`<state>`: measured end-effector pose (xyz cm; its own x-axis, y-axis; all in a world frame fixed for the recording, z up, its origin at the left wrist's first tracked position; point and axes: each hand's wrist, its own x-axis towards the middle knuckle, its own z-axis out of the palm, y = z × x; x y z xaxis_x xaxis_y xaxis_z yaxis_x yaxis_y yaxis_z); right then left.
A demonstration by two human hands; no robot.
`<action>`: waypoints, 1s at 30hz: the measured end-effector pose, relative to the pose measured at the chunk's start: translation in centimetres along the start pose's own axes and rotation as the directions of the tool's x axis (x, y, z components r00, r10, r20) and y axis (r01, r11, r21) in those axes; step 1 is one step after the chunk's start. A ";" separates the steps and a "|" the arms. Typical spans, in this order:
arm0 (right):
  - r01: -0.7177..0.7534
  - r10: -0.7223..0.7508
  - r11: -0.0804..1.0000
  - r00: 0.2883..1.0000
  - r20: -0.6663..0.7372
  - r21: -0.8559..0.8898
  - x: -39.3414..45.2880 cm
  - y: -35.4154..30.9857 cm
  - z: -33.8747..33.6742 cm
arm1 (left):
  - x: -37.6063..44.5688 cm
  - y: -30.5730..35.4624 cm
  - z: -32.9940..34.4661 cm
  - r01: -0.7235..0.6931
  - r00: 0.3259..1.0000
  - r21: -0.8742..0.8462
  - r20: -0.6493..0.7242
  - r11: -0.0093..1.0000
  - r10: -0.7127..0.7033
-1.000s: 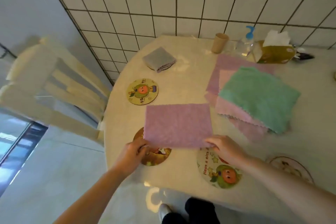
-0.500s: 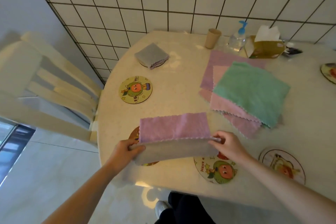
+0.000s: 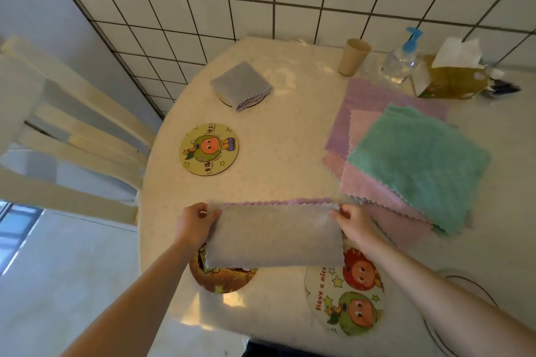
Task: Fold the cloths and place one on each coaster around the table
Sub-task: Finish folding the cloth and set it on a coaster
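A cloth (image 3: 272, 236), purple on one side and grey on the other, lies folded in half on the table's near edge with its grey side up. My left hand (image 3: 194, 223) pinches its far left corner and my right hand (image 3: 352, 223) pinches its far right corner. The cloth partly covers a brown coaster (image 3: 224, 278). A cartoon coaster (image 3: 345, 301) lies bare by my right wrist, another (image 3: 209, 149) further left. A folded grey cloth (image 3: 241, 85) sits on a far coaster. A stack of flat cloths, green (image 3: 417, 162) on top of pink and purple, lies to the right.
A paper cup (image 3: 353, 56), a pump bottle (image 3: 401, 59) and a tissue box (image 3: 451, 80) stand by the tiled wall. A pale wooden chair (image 3: 69, 136) is at the table's left. Part of another coaster (image 3: 467, 287) shows under my right forearm.
Both hands lifted the cloth's near edge and carried it over to the far edge, so the flat purple cloth is now folded in half with grey showing. The camera has moved closer.
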<state>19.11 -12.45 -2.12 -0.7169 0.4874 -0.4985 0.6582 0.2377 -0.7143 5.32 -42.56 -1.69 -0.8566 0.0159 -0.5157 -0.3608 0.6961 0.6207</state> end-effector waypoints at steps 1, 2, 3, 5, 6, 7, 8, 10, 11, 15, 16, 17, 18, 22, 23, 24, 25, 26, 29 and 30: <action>0.003 -0.003 1.000 1.000 0.001 0.008 0.2 0.0 0.0 | 0.1 0.0 0.1 0.001 1.000 -0.002 -0.003 1.000 -0.001; 0.008 -0.008 1.000 1.000 0.006 0.006 0.3 -0.2 -0.1 | 0.3 -0.1 0.1 0.001 1.000 -0.003 -0.003 1.000 -0.001; 0.012 -0.012 1.000 1.000 0.006 0.000 0.4 -0.2 -0.1 | 0.4 -0.2 0.2 0.003 1.000 -0.003 -0.003 1.000 -0.003; 0.025 -0.025 0.999 1.000 -0.003 -0.023 0.8 -0.2 0.0 | 0.5 -0.3 0.4 0.004 1.000 0.005 -0.006 1.000 -0.004; 0.029 -0.029 0.999 1.000 -0.003 -0.036 0.9 -0.3 0.1 | 0.7 -0.4 0.4 0.002 1.000 0.020 -0.012 1.000 -0.002; 0.030 -0.031 0.998 0.999 -0.007 -0.048 1.0 -0.4 0.1 | 0.7 -0.3 0.5 -0.001 1.000 0.043 -0.023 0.999 0.002; 0.030 -0.031 0.998 0.999 -0.014 -0.057 1.2 -0.5 0.1 | 0.8 -0.2 0.5 -0.005 0.999 0.071 -0.035 0.997 0.008; 0.028 -0.030 0.996 0.999 -0.024 -0.088 1.6 -0.3 0.3 | 0.9 -0.1 0.6 -0.011 0.998 0.113 -0.060 0.994 0.018; 0.027 -0.030 0.993 0.999 -0.030 -0.114 1.7 -0.2 0.3 | 0.9 0.0 0.7 -0.016 0.997 0.131 -0.073 0.991 0.025; 0.025 -0.041 0.975 0.997 -0.068 -0.221 2.3 -0.1 0.7 | 0.6 0.2 1.1 -0.056 0.990 0.238 -0.114 0.970 0.085; 0.040 -0.059 0.969 0.996 -0.072 -0.245 2.3 -0.4 0.8 | 0.7 0.2 1.2 -0.067 0.989 0.255 -0.108 0.965 0.097; 0.061 -0.082 0.960 0.995 -0.064 -0.273 2.3 -0.7 0.8 | 0.8 0.2 1.3 -0.070 0.990 0.258 -0.097 0.964 0.098; 0.093 -0.112 0.948 0.993 -0.046 -0.304 2.3 -0.9 0.8 | 1.0 0.3 1.3 -0.071 0.992 0.258 -0.084 0.964 0.095; 0.135 -0.145 0.902 0.989 0.007 -0.411 2.6 -1.4 0.8 | 1.3 0.8 1.5 -0.078 0.996 0.247 -0.018 0.966 0.085; 0.145 -0.154 0.889 0.988 0.016 -0.435 2.8 -1.4 0.8 | 1.3 0.9 1.5 -0.077 0.997 0.215 -0.009 0.974 0.081; 0.156 -0.162 0.875 0.986 0.026 -0.459 2.9 -1.4 0.8 | 1.3 1.1 1.4 -0.077 0.997 0.182 0.001 0.980 0.078; 0.158 -0.162 0.867 0.986 0.031 -0.473 3.0 -1.3 0.8 | 1.4 1.3 1.3 -0.081 0.997 0.157 0.004 0.984 0.082; 0.153 -0.157 0.867 0.987 0.031 -0.475 3.1 -1.3 0.8 | 1.5 1.5 1.1 -0.091 0.996 0.139 -0.001 0.986 0.092; 0.115 -0.123 0.896 0.992 0.009 -0.429 3.5 -1.4 0.8 | 2.0 2.1 0.5 -0.126 0.989 0.079 -0.068 0.989 0.132; 0.108 -0.119 0.902 0.993 -0.001 -0.419 3.5 -1.4 0.8 | 2.3 2.2 0.4 -0.130 0.986 0.051 -0.101 0.990 0.135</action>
<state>15.47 -11.77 -3.27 -0.7900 0.4567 -0.4090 0.6124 0.6187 -0.4921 2.73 -40.67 -1.72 -0.9303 0.0367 -0.3650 -0.2270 0.7239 0.6514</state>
